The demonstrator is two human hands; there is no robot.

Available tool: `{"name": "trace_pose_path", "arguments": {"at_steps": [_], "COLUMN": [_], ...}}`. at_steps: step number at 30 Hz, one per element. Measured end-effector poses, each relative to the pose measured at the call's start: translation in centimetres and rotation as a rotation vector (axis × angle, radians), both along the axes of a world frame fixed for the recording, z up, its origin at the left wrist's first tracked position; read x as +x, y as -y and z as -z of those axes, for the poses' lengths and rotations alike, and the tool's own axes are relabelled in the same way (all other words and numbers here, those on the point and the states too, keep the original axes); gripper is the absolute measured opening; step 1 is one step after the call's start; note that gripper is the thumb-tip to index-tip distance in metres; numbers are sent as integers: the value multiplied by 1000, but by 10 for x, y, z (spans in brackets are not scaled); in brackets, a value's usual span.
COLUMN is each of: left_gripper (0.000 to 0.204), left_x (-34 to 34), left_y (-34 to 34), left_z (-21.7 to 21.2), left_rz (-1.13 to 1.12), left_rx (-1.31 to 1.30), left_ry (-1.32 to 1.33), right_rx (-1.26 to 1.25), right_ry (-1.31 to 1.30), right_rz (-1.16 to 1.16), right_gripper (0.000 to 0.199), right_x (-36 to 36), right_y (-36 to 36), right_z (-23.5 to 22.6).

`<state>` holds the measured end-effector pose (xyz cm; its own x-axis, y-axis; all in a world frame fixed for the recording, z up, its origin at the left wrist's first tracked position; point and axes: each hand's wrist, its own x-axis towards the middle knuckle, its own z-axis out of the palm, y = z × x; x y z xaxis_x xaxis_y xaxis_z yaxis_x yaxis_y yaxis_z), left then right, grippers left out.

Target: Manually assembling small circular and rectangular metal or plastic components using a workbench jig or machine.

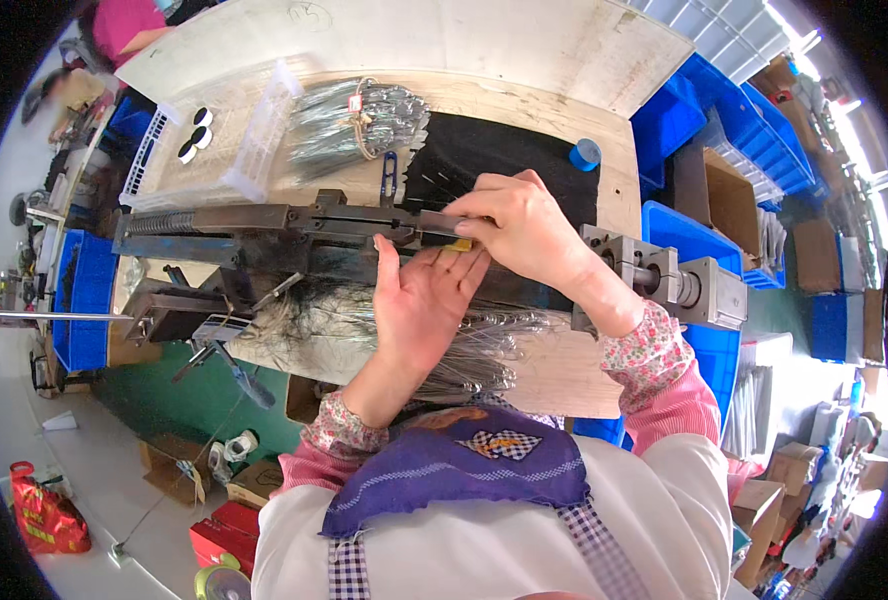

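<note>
A long dark metal fixture (349, 225) runs crosswise over the wooden workbench, with a coil spring (164, 222) at its left end. My left hand (422, 305) lies palm up at the fixture's near side, fingers stretched out and thumb apart. Above its fingertips, my right hand (519, 225) reaches over the fixture with thumb and fingers pinched together. What they hold, if anything, is hidden. A small yellow piece (459, 245) shows between the two hands. Thin wire pieces (479, 350) lie in a bundle on the near side of the bench.
Beyond the fixture are a tied wire bundle (364, 115), a black cloth (494, 150), a blue round container (585, 154) and a clear plastic crate (224, 140). A metal cylinder unit (699, 288) juts out at right. Blue bins (754, 120) stand beyond the bench's right edge.
</note>
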<state>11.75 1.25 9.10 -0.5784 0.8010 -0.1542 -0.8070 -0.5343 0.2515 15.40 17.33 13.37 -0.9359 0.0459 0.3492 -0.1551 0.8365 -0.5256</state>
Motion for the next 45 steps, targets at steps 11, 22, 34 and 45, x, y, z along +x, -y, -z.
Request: {"name": "trace_pose_path", "arguments": {"at_steps": [11, 22, 34, 45], "left_gripper": [79, 77, 76, 74], "left_x": [-9, 3, 2, 1], "left_y": [0, 9, 8, 15], "left_z": [21, 1, 0, -4], "left_rz": [90, -50, -27, -53], "left_rx": [326, -19, -74, -56], "left_ry": [5, -7, -46, -90], "right_rx": [355, 65, 244, -7], "right_ry": [-148, 164, -169, -45], "right_rz": [-28, 16, -18, -74], "right_gripper": [16, 18, 20, 18], "right_x": [22, 7, 17, -3], "right_y": [14, -11, 3, -8], "right_z": [-25, -13, -15, -1]}}
